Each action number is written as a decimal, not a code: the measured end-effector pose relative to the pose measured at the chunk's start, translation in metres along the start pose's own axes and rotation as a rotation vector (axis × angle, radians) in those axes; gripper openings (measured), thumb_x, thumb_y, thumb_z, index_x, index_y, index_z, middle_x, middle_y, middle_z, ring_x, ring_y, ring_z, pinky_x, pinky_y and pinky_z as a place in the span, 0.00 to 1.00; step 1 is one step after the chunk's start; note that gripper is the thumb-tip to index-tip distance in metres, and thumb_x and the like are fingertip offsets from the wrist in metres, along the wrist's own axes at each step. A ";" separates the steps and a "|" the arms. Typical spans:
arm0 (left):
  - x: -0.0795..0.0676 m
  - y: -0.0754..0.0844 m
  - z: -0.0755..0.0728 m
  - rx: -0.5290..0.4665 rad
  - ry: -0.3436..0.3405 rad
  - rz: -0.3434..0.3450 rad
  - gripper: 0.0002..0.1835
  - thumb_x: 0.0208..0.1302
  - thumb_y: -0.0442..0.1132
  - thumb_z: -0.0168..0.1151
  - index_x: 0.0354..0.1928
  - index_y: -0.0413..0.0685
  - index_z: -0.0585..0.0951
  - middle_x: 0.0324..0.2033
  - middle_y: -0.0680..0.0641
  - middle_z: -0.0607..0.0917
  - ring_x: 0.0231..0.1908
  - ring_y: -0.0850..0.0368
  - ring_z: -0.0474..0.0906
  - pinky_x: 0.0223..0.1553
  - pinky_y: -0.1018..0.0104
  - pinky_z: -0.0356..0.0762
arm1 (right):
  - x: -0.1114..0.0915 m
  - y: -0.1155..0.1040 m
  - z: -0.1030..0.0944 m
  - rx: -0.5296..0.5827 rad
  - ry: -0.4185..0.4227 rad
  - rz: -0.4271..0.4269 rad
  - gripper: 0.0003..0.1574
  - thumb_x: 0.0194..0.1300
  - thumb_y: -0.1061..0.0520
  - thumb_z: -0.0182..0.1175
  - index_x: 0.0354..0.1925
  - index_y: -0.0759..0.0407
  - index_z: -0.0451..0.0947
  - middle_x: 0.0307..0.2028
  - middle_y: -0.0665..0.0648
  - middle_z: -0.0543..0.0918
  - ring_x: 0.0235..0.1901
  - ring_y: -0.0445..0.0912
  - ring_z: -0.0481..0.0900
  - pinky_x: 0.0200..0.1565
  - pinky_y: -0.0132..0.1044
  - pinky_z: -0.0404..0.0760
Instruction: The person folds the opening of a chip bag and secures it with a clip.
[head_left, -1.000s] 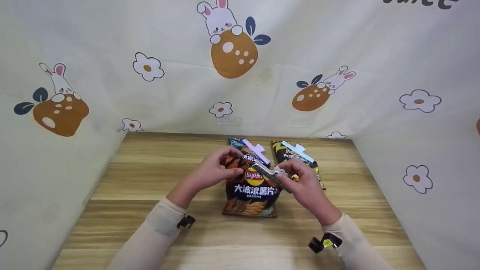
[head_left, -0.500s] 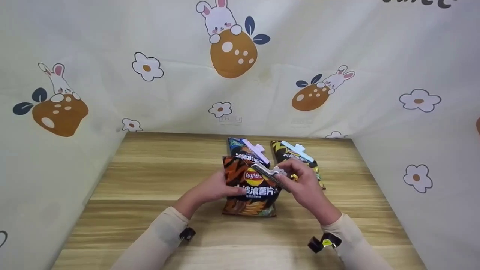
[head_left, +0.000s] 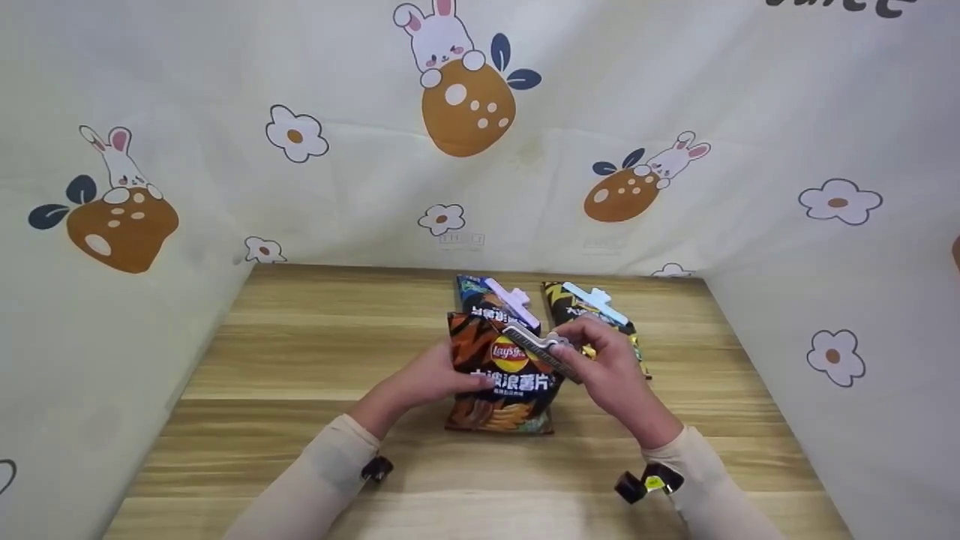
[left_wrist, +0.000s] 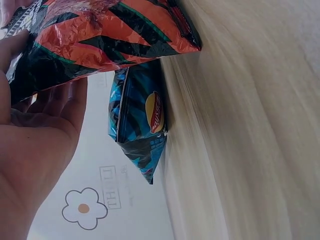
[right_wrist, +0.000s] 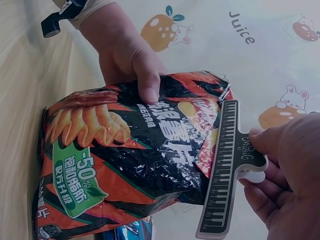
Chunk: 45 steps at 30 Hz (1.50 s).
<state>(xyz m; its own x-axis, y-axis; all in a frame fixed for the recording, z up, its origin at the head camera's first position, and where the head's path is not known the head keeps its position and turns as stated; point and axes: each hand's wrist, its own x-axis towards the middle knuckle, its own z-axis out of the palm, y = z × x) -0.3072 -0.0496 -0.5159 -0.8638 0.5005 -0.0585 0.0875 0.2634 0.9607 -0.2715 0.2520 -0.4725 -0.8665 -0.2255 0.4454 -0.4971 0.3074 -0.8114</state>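
A red and black bag of chips [head_left: 499,416] stands in the middle of the table, its lower edge toward me. My left hand [head_left: 420,379] holds its left side, thumb across the front and fingers behind, as the left wrist view also shows. A black bag clip [right_wrist: 220,175] with a piano-key print lies across the bag's top edge at the upper right. The thumb and fingers of my right hand [right_wrist: 295,175] pinch the clip's handles. The bag's top left corner sticks up past the clip in the head view.
Behind stands a blue chip bag [head_left: 472,289] with a lilac clip [head_left: 514,301], partly hidden by the red one. To its right is a black and yellow bag [head_left: 556,300] with a light blue clip [head_left: 596,301]. A printed cloth [head_left: 360,195] surrounds the wooden table [head_left: 300,330].
My left hand has moved from the bag's top left corner down to its left side and now holds it there. My right hand and the clip have stayed in place.
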 end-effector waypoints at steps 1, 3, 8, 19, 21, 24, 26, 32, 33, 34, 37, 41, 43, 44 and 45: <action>-0.001 0.001 0.000 0.002 0.003 0.000 0.46 0.61 0.51 0.85 0.78 0.53 0.73 0.63 0.48 0.87 0.64 0.48 0.84 0.72 0.44 0.77 | 0.001 -0.001 0.000 -0.004 0.006 -0.003 0.12 0.70 0.65 0.75 0.47 0.50 0.91 0.40 0.56 0.89 0.38 0.51 0.85 0.42 0.35 0.85; -0.001 0.001 0.001 0.007 0.008 0.002 0.44 0.62 0.50 0.85 0.77 0.51 0.74 0.62 0.47 0.88 0.63 0.48 0.84 0.72 0.44 0.77 | 0.002 -0.002 0.002 -0.012 0.015 -0.010 0.11 0.69 0.65 0.76 0.46 0.50 0.91 0.39 0.52 0.89 0.37 0.50 0.84 0.41 0.35 0.85; -0.001 0.001 0.002 0.014 0.011 -0.008 0.43 0.61 0.49 0.85 0.75 0.50 0.75 0.62 0.47 0.88 0.63 0.48 0.84 0.73 0.44 0.76 | 0.007 -0.006 0.006 -0.041 0.026 -0.022 0.11 0.68 0.65 0.77 0.45 0.51 0.92 0.38 0.51 0.89 0.36 0.48 0.84 0.41 0.37 0.84; 0.000 0.001 0.003 0.008 -0.003 0.009 0.45 0.62 0.49 0.85 0.78 0.55 0.74 0.64 0.49 0.87 0.65 0.49 0.83 0.73 0.45 0.76 | 0.016 -0.015 0.011 -0.051 0.005 -0.017 0.07 0.72 0.59 0.76 0.46 0.47 0.92 0.39 0.49 0.87 0.38 0.49 0.83 0.41 0.37 0.84; 0.000 0.001 0.003 0.004 -0.006 0.009 0.45 0.62 0.49 0.85 0.79 0.56 0.73 0.64 0.49 0.87 0.65 0.49 0.83 0.74 0.45 0.75 | 0.017 -0.016 0.012 -0.046 0.003 -0.021 0.07 0.72 0.59 0.75 0.46 0.47 0.92 0.39 0.49 0.87 0.38 0.50 0.83 0.40 0.37 0.84; 0.000 0.001 0.003 -0.003 -0.015 0.009 0.45 0.63 0.49 0.84 0.79 0.57 0.72 0.65 0.49 0.86 0.66 0.49 0.83 0.74 0.45 0.75 | 0.018 -0.017 0.012 -0.039 0.002 -0.020 0.08 0.72 0.59 0.76 0.46 0.46 0.92 0.40 0.50 0.87 0.38 0.50 0.83 0.40 0.38 0.84; 0.001 0.002 0.003 -0.002 -0.017 0.007 0.45 0.63 0.49 0.84 0.79 0.57 0.72 0.65 0.50 0.86 0.66 0.49 0.82 0.74 0.45 0.75 | 0.018 -0.017 0.012 -0.041 0.005 -0.019 0.08 0.72 0.59 0.76 0.46 0.46 0.92 0.40 0.50 0.87 0.38 0.49 0.83 0.40 0.39 0.85; 0.002 0.001 0.004 0.018 -0.012 0.007 0.43 0.63 0.50 0.85 0.77 0.54 0.75 0.63 0.49 0.87 0.64 0.49 0.83 0.73 0.45 0.76 | 0.018 -0.013 0.013 -0.047 0.003 -0.026 0.08 0.72 0.59 0.76 0.48 0.49 0.92 0.41 0.50 0.87 0.38 0.49 0.84 0.40 0.40 0.87; 0.002 0.001 0.004 0.022 -0.011 0.006 0.42 0.63 0.50 0.85 0.76 0.54 0.75 0.62 0.50 0.88 0.63 0.50 0.84 0.72 0.45 0.77 | 0.018 -0.013 0.013 -0.051 0.001 -0.024 0.08 0.72 0.58 0.76 0.48 0.50 0.92 0.41 0.50 0.87 0.39 0.49 0.84 0.40 0.39 0.87; 0.002 0.001 0.004 0.023 -0.009 0.004 0.41 0.62 0.49 0.85 0.74 0.53 0.76 0.61 0.50 0.88 0.62 0.50 0.84 0.72 0.45 0.77 | 0.018 -0.012 0.013 -0.052 -0.002 -0.022 0.08 0.72 0.58 0.76 0.49 0.52 0.91 0.42 0.50 0.87 0.39 0.49 0.84 0.40 0.38 0.86; 0.002 0.002 0.004 0.016 -0.009 0.005 0.39 0.61 0.49 0.85 0.72 0.51 0.78 0.58 0.50 0.89 0.60 0.50 0.85 0.71 0.45 0.78 | 0.019 -0.011 0.014 -0.033 -0.019 0.001 0.09 0.73 0.58 0.75 0.50 0.56 0.89 0.43 0.50 0.87 0.40 0.49 0.85 0.41 0.36 0.87; 0.002 0.002 0.004 0.004 -0.005 -0.003 0.39 0.60 0.49 0.86 0.71 0.52 0.78 0.58 0.51 0.89 0.60 0.51 0.85 0.71 0.46 0.78 | 0.019 -0.011 0.014 0.002 -0.039 0.038 0.10 0.75 0.58 0.74 0.52 0.57 0.88 0.45 0.52 0.87 0.42 0.51 0.86 0.44 0.37 0.88; 0.001 0.003 0.004 0.004 -0.005 -0.002 0.39 0.60 0.49 0.86 0.71 0.52 0.79 0.58 0.51 0.89 0.60 0.50 0.85 0.70 0.46 0.79 | 0.019 -0.010 0.014 0.015 -0.041 0.044 0.11 0.75 0.58 0.74 0.52 0.57 0.88 0.45 0.53 0.87 0.42 0.52 0.86 0.44 0.38 0.87; 0.001 0.002 0.004 0.003 -0.006 0.000 0.39 0.60 0.49 0.86 0.71 0.52 0.78 0.58 0.50 0.89 0.60 0.50 0.85 0.70 0.46 0.79 | 0.019 -0.010 0.014 0.018 -0.042 0.046 0.11 0.75 0.58 0.74 0.52 0.57 0.88 0.45 0.53 0.87 0.42 0.52 0.86 0.44 0.38 0.87; 0.001 0.002 0.004 0.003 -0.006 -0.001 0.40 0.60 0.49 0.86 0.72 0.52 0.78 0.59 0.50 0.89 0.60 0.50 0.85 0.70 0.46 0.79 | 0.019 -0.010 0.014 0.022 -0.042 0.047 0.11 0.74 0.58 0.74 0.52 0.57 0.88 0.45 0.53 0.87 0.42 0.52 0.86 0.45 0.38 0.87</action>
<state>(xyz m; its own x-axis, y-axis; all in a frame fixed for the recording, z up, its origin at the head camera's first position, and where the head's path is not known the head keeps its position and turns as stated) -0.3060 -0.0450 -0.5147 -0.8611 0.5048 -0.0609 0.0881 0.2662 0.9599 -0.2829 0.2315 -0.4615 -0.8858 -0.2504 0.3906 -0.4545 0.2985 -0.8392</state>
